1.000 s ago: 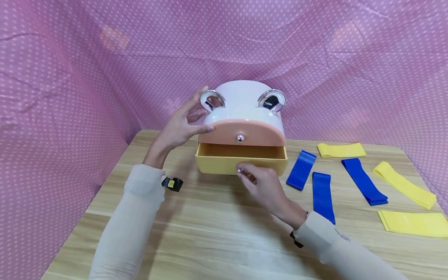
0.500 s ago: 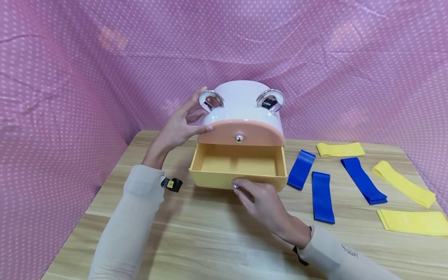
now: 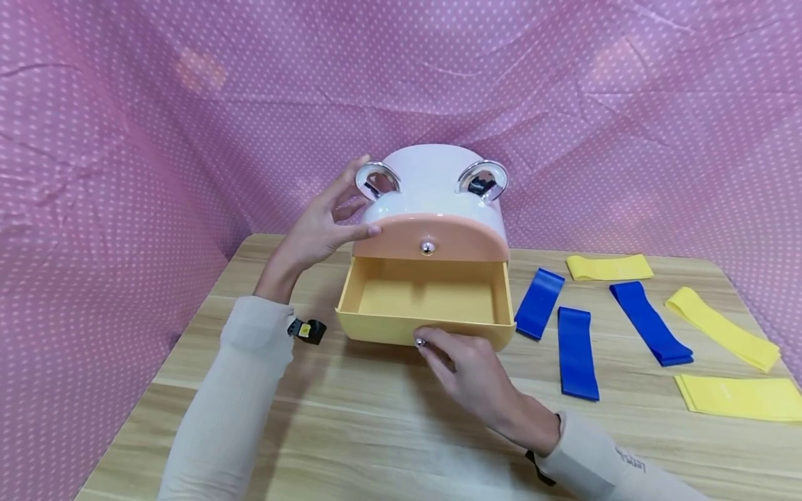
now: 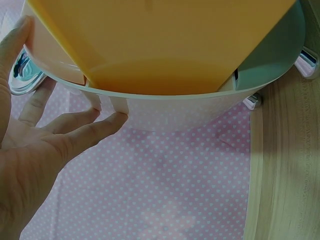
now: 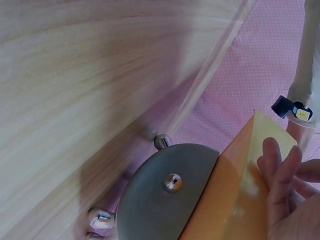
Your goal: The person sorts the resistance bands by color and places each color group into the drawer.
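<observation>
A white drawer box [image 3: 432,177] with two round mirrored ears stands at the back of the table. Its upper drawer front [image 3: 457,236] is peach with a silver knob and is closed. Below, the yellow lower drawer [image 3: 372,327] is pulled out, and nothing lies inside. My left hand [image 3: 319,226] holds the box's left side, thumb on the peach front. In the left wrist view, its fingertips [image 4: 117,119] press the white side wall. My right hand [image 3: 479,376] pinches the lower drawer's silver knob [image 3: 420,342] between thumb and forefinger.
Right of the box, blue bands [image 3: 578,353] and yellow bands [image 3: 736,398] lie flat on the wooden table [image 3: 376,445]. The nearest blue band [image 3: 540,304] lies close to the drawer's right corner. A pink dotted cloth [image 3: 301,90] hangs behind and on both sides.
My right hand has drawn the lower drawer outward by its knob, from partly open to much farther out, slowing lately. The left hand has stayed on the box.
</observation>
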